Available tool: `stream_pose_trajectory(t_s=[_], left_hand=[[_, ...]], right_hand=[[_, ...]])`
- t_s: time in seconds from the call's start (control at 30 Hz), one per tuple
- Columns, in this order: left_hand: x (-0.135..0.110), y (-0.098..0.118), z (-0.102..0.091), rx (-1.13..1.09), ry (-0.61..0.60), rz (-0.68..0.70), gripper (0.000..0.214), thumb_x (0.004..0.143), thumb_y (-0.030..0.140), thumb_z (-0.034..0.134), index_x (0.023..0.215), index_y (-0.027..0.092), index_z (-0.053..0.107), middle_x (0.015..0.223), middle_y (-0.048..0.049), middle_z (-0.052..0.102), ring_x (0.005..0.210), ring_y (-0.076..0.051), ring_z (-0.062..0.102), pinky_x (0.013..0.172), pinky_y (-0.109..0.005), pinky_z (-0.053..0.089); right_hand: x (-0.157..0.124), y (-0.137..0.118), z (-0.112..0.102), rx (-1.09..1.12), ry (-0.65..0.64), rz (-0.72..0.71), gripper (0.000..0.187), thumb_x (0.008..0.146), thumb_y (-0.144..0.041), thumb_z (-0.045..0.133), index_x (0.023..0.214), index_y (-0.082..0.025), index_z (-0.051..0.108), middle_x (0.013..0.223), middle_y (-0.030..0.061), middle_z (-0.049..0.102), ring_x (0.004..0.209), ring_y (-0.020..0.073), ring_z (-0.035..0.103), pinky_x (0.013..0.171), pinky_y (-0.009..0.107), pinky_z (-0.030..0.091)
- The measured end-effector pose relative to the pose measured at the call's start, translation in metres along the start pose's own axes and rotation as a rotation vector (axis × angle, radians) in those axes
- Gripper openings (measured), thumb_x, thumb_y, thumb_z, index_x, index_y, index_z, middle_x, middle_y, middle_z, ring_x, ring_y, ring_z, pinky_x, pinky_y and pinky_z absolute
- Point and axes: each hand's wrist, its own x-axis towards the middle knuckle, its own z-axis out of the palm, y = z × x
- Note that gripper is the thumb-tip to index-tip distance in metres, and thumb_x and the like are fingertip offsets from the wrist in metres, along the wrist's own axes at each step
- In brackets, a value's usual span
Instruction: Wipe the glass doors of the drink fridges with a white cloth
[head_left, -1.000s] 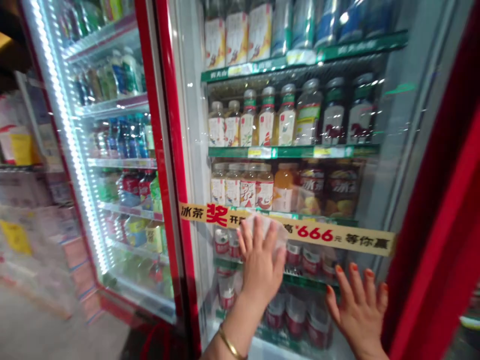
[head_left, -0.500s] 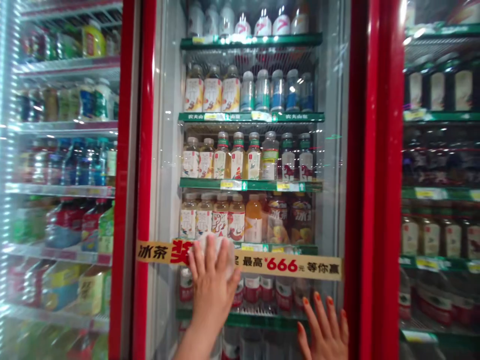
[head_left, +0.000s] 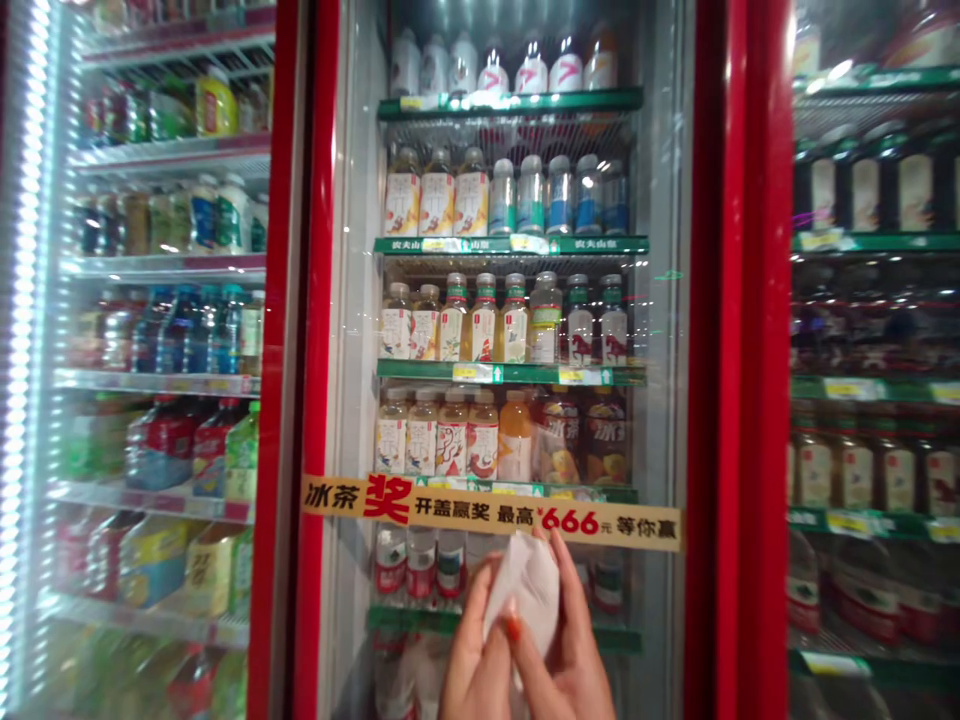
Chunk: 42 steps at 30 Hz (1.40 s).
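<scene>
**Both hands bunch white tissue at cooler door**

Nearest: L hand (head_left: 476, 655) and R hand (head_left: 571, 660) at bottom centre, close together, fingers up, a crumpled white tissue (head_left: 531, 590) between them. Tissue stands above the palms, w/ an orange-painted nail (head_left: 512, 628) on its front. Grip: both hands pressed in from either side, pinching the tissue, fingers not spread. Seems held that way to keep it bunched into a pad. Can't tell if it touches the glass.

Just past the fingertips, 12 o'clock: yellow prize banner (head_left: 491, 512) stuck across the glass door (head_left: 352, 300), which has a red door frame (head_left: 319, 300). Behind the glass, 11 o'clock: small red-label bottles (head_left: 409, 565) on a low shelf. Further up at 12: juice bottles (head_left: 484, 330) in rows, facing out so labels read, over green shelf strips (head_left: 510, 372), then blue-label water bottles (head_left: 562, 195).

Furthest out: neighbouring cooler w/ LED strip (head_left: 22, 300) at 10 o'clock, and a second cooler's bottles (head_left: 874, 440) at 2 o'clock.
</scene>
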Motion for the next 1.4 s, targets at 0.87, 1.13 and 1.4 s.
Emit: stream_pose_trajectory(t_s=[0.87, 1.13, 1.4], left_hand=[[0.200, 0.215, -0.064, 1.389, 0.404, 1.044, 0.070, 0.110, 0.052, 0.039, 0.174, 0.025, 0.032, 0.185, -0.0061, 0.022, 0.174, -0.030, 0.013, 0.142, -0.063, 0.004], [0.201, 0.215, -0.064, 1.413, 0.398, 1.029, 0.069, 0.110, 0.051, 0.039, 0.173, 0.024, 0.032, 0.185, -0.0076, 0.021, 0.174, -0.031, 0.011, 0.142, -0.062, 0.004], [0.201, 0.214, -0.064, 1.409, 0.403, 1.052, 0.069, 0.111, 0.050, 0.039, 0.174, 0.023, 0.030, 0.185, -0.0077, 0.021, 0.174, -0.031, 0.012, 0.142, -0.062, 0.005]], right_hand=[[0.252, -0.133, -0.051, -1.293, 0.056, -0.825, 0.078, 0.114, -0.051, 0.031, 0.175, -0.007, 0.010, 0.184, 0.0246, 0.009, 0.171, 0.0473, 0.004, 0.131, 0.082, 0.015], [0.283, -0.166, -0.085, -1.320, -0.200, -0.995, 0.071, 0.112, -0.054, 0.034, 0.174, -0.017, 0.028, 0.181, 0.0131, 0.029, 0.170, 0.0353, 0.023, 0.135, 0.074, 0.003], [0.267, -0.156, -0.041, -1.288, -0.269, -0.986, 0.079, 0.111, -0.054, 0.033, 0.172, -0.006, 0.025, 0.184, 0.0181, 0.017, 0.171, 0.0347, 0.018, 0.137, 0.060, 0.022]])
